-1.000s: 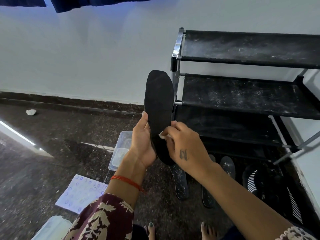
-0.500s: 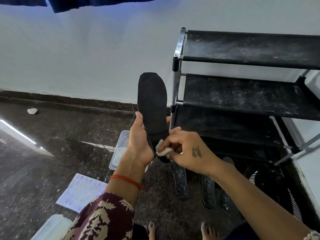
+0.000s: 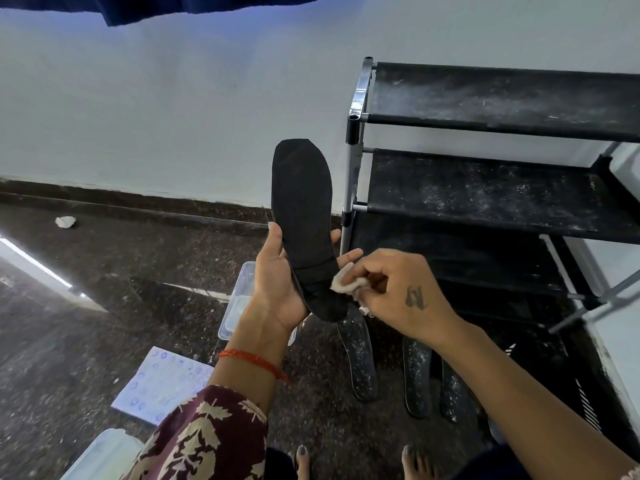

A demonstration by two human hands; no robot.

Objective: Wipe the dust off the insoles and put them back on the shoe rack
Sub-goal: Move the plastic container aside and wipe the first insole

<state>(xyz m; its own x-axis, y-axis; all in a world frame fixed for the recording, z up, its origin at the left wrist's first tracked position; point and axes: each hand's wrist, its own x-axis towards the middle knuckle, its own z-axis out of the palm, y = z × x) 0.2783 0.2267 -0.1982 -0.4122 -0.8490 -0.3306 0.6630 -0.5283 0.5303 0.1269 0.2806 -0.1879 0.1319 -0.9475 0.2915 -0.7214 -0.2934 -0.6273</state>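
My left hand (image 3: 278, 282) grips a black insole (image 3: 304, 216) upright by its lower half, toe end up. A small white wipe (image 3: 343, 283) is pinched in my right hand (image 3: 398, 292), touching the insole's right edge near the heel. The black shoe rack (image 3: 502, 195) with dusty fabric shelves stands just to the right. Three dusty insoles (image 3: 360, 362) lie on the floor in front of the rack's foot, below my right forearm.
A clear plastic container (image 3: 235, 306) sits on the dark floor behind my left wrist. A printed white sheet (image 3: 162, 386) and another plastic tub (image 3: 104, 452) lie lower left. A crumpled white wad (image 3: 65, 222) rests near the wall. My bare feet (image 3: 415, 462) show at the bottom.
The wipe in my right hand slid down the insole from its middle to the heel and off to the right edge. The insole shifted a little left and lower.
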